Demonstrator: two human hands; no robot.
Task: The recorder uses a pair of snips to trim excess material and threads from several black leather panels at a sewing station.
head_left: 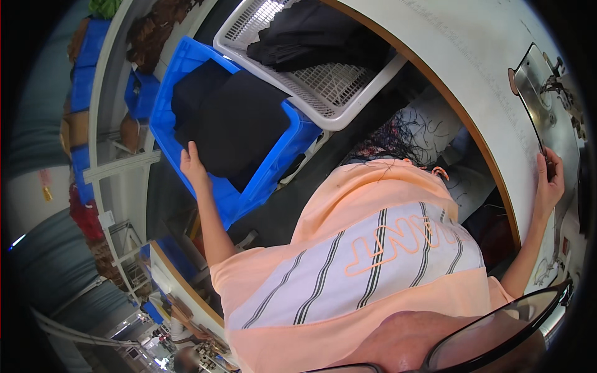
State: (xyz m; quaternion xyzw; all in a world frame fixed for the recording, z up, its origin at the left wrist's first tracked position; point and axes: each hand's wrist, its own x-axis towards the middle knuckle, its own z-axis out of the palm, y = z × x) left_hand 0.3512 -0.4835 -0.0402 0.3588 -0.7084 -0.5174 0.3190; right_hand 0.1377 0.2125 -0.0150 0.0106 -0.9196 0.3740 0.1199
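My left hand [195,169] reaches over the near left side of a blue plastic crate [239,208]. Its visible fingers are stretched out, beside the lower left edge of a stack of black fabric pieces [239,118] in the crate. Whether any finger slips under the fabric is hidden. Far to the right, my right hand [550,180] is raised at a sewing machine [540,93] on a white table. Its thumb and forefinger come together near the dark edge of the machine's metal plate; anything between them is too small to make out.
A white mesh basket [333,87] with more folded black fabric [314,37] stands behind the crate. The white table's brown curved edge [463,118] runs along my right. Tangled dark threads [398,140] lie by my lap. Shelving [121,165] with blue bins rises at the left.
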